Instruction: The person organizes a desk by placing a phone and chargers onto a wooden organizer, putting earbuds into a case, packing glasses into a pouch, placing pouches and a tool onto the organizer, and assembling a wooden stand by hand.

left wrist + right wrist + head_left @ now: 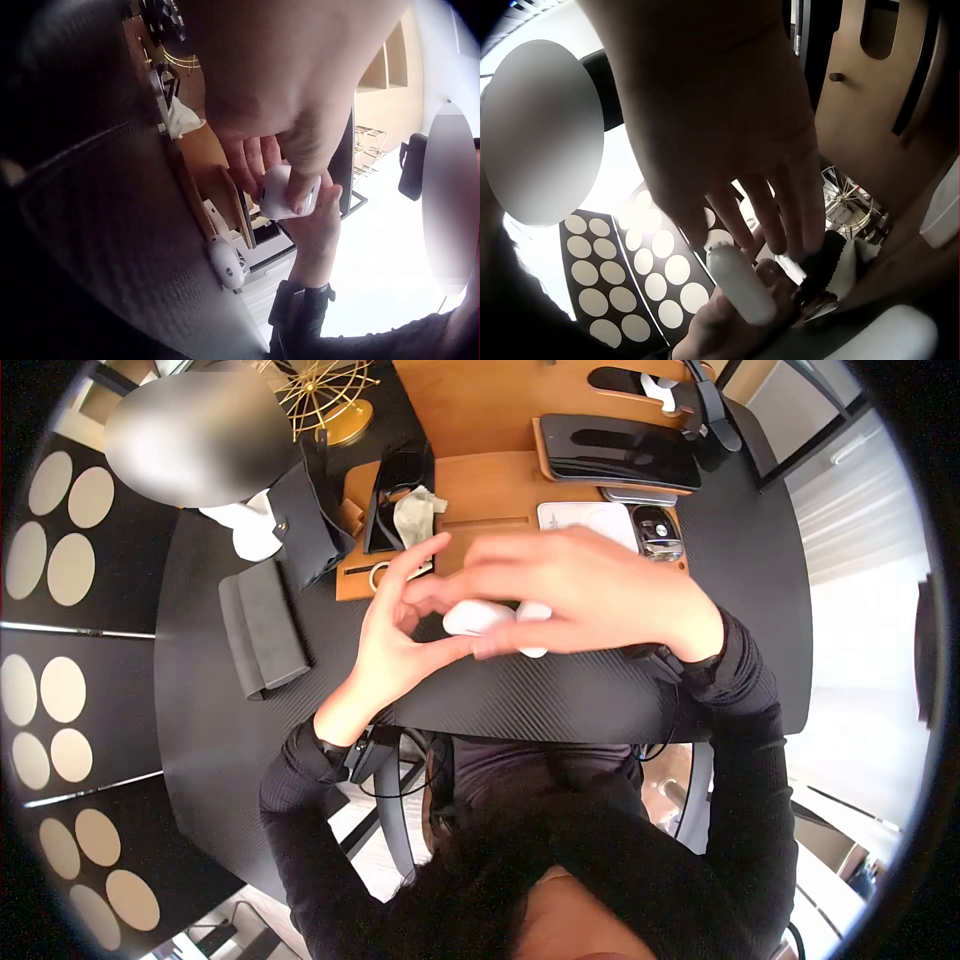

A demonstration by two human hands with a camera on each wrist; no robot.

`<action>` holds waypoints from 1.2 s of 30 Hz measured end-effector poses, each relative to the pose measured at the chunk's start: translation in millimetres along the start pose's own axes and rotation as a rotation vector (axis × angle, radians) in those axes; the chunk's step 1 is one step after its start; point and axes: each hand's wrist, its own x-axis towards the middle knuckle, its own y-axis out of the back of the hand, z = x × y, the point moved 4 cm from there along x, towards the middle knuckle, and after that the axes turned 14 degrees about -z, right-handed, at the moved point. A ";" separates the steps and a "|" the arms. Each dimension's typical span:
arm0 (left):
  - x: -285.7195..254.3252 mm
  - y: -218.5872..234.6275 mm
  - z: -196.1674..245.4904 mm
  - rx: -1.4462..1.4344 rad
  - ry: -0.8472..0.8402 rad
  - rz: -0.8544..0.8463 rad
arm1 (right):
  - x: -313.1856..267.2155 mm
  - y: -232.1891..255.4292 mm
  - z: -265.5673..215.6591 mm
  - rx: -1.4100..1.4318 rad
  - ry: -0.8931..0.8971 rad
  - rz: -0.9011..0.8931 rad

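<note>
Pinching the white case (478,618) with my left hand (388,635) above the bench (520,695), my right hand (595,590) curved over it, its grip unclear, I judge it light, stiff and slippery, best held by its rounded sides.

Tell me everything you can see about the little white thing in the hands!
The little white thing is smooth and rounded and looks like hard plastic. It is held above the black table by the left hand, whose thumb lies across it. The right hand is close around it, though whether it touches is unclear. Parts of it are hidden.
</note>
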 end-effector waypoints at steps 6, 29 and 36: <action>5.2 -17.8 -7.1 0.304 0.112 -0.049 | -21.9 16.5 6.0 -0.161 -0.119 -0.019; 36.0 -47.6 1.4 0.732 0.279 -0.349 | -45.8 -43.0 -14.1 -0.178 -0.132 -0.102; 38.4 -46.9 5.6 0.733 0.206 -0.389 | -47.4 -42.2 -20.6 -0.257 -0.093 -0.079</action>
